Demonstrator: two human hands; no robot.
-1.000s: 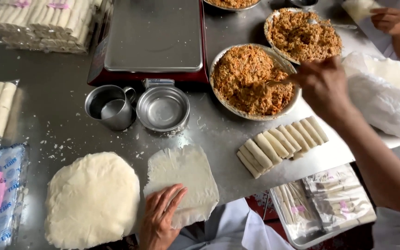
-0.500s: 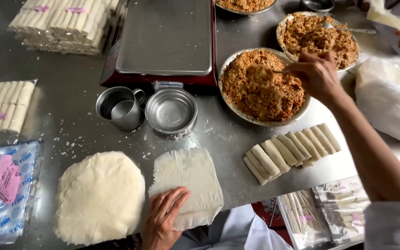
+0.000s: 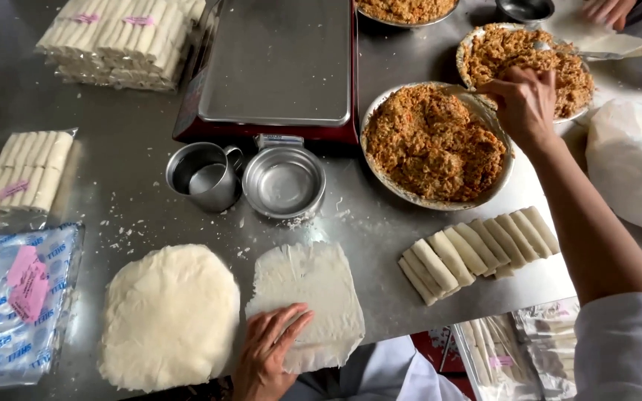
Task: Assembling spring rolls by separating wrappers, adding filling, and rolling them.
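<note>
Filling heaps up in the wide shallow metal bowl of orange-brown shredded mixture (image 3: 434, 142), and your right hand (image 3: 523, 104) hangs over its far right rim, fingers pinched together; whether they grip a spoon handle, you cannot tell from this view. Your left hand (image 3: 267, 350) lies flat on the near edge of the thin pale square wrapper sheet (image 3: 307, 294), fingers spread wide, pressing it onto the grey steel desk (image 3: 128, 208). Just left of that sheet sits the round stack of white wrappers (image 3: 169, 315), close but apart from it. Between the sheet and the bowl, a row of finished pale rolls (image 3: 478, 251) lies side by side near the desk's front edge. Behind the sheet stand a small steel mug (image 3: 203, 177) and a small empty steel bowl (image 3: 282, 183), touching or nearly so. Beyond them rests a flat steel tray on a red base (image 3: 276, 67). A second bowl of the same filling (image 3: 520, 59) stands farther right, with another person's hand (image 3: 608, 10) at the top edge.
</note>
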